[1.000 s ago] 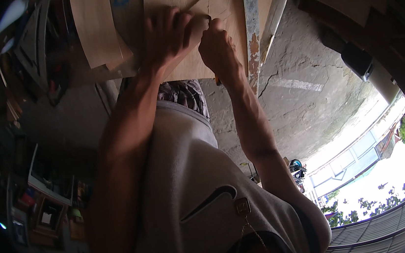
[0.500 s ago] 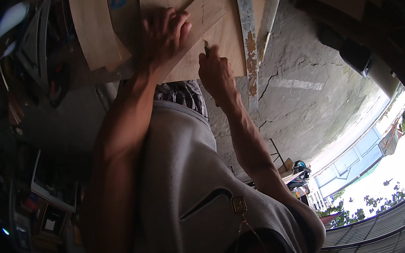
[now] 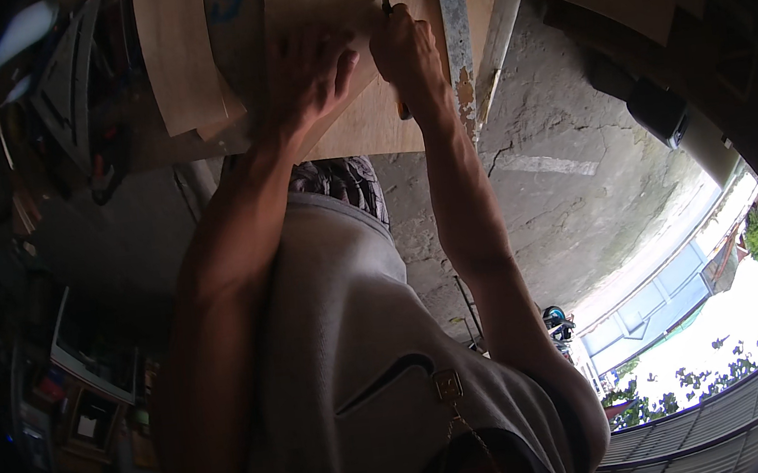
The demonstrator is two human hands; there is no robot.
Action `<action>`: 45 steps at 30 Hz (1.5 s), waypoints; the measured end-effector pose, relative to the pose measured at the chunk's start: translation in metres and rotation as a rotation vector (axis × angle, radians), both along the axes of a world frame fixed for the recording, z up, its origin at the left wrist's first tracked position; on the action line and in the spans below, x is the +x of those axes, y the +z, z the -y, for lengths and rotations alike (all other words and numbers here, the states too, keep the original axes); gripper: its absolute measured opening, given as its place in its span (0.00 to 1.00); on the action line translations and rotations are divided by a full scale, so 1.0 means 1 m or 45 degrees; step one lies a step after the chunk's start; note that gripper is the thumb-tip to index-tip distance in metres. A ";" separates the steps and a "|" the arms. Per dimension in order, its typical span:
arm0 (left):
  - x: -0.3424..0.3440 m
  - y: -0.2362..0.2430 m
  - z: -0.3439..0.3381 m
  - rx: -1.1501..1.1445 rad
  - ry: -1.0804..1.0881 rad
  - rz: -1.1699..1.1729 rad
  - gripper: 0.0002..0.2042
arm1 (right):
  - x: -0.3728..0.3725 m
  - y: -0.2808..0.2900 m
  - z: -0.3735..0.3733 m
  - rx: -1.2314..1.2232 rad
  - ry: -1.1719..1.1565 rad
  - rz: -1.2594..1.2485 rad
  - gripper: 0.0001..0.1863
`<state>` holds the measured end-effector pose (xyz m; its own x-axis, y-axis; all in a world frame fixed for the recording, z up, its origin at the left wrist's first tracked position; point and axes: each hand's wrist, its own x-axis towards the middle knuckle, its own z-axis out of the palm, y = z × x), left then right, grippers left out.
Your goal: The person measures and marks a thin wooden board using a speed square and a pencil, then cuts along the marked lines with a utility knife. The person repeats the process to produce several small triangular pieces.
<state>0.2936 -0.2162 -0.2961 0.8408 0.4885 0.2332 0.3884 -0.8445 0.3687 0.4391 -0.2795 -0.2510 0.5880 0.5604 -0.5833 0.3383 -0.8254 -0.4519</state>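
Higher in the frame than half a second ago, the right hand [image 3: 406, 51] clamps a tool [image 3: 386, 2] over plywood [image 3: 368, 129] at upper centre, where uneven pressure could skid its tip toward the left hand [image 3: 311, 75], fingers apart.

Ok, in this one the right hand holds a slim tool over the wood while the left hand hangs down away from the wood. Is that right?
Not quite: the left hand isn't hanging away; the head view shows it resting palm-down on the wood. The right hand does hold a slim tool over the wood.
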 end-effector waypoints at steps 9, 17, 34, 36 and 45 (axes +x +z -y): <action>-0.003 0.004 -0.004 0.003 -0.006 0.034 0.12 | 0.001 0.003 -0.006 -0.016 0.095 0.046 0.19; -0.008 0.005 -0.008 0.096 -0.010 0.122 0.13 | 0.005 -0.008 -0.011 -0.145 0.183 -0.073 0.17; -0.012 0.006 -0.007 0.208 0.031 -0.040 0.12 | -0.047 -0.005 0.042 -0.216 0.245 -0.027 0.18; -0.012 0.008 -0.005 0.181 0.056 -0.056 0.12 | -0.053 0.005 0.043 -0.242 0.303 0.018 0.18; -0.010 -0.003 -0.002 0.000 0.038 -0.084 0.15 | -0.076 0.010 0.077 -0.183 -0.030 -0.160 0.16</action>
